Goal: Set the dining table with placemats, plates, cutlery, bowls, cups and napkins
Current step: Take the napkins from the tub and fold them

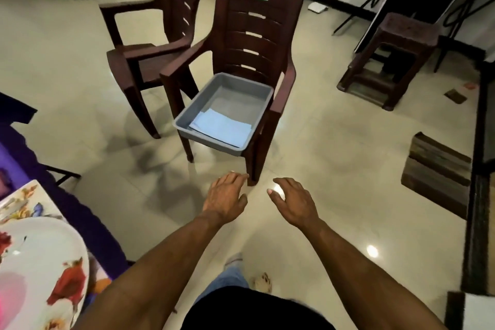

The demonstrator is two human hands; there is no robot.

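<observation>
1. Two bare hands reach forward over the tiled floor: the left hand and the right hand, both with fingers relaxed, slightly spread and holding nothing.
2. Ahead, a grey tub sits on the seat of a brown plastic chair, with pale blue napkins lying inside near its front wall.
3. At the lower left, a floral plate rests on a floral placemat on the bench; both are cut off by the frame edge.
4. How many napkins are stacked is hard to tell.

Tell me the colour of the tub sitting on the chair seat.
Grey-blue; the tub shows clearly in the head view, with light blue napkins inside.
</observation>
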